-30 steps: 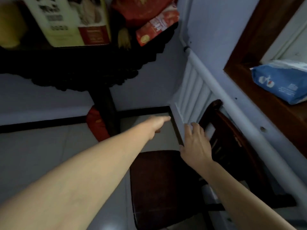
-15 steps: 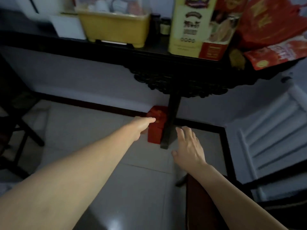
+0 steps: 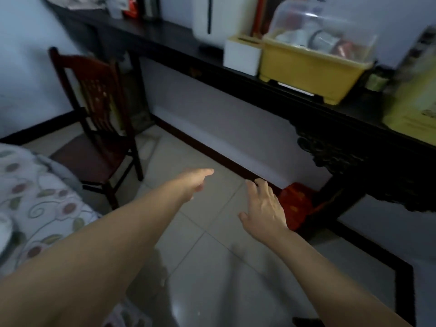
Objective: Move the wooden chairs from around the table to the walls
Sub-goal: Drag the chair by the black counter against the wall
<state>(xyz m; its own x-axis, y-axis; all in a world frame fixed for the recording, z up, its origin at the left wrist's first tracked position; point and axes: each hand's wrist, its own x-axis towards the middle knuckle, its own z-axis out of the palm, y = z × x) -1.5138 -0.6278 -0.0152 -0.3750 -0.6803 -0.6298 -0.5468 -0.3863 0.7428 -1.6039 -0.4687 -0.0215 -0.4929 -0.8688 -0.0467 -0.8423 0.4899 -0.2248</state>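
A dark wooden chair with a carved back stands at the left, its seat facing the table with the floral cloth at the lower left. My left hand reaches out over the tiled floor, fingers apart, holding nothing, to the right of that chair. My right hand is spread open beside it, also empty, in front of a red bag. Neither hand touches the chair.
A long dark console table runs along the back wall, carrying a yellow dish bin, a white box and a white appliance. A red bag lies by its carved leg. Pale floor tiles lie ahead.
The view has swung left: the chair by the radiator has left the frame, and another chair beside the cloth-covered table has come in. Both hands stay open and empty.
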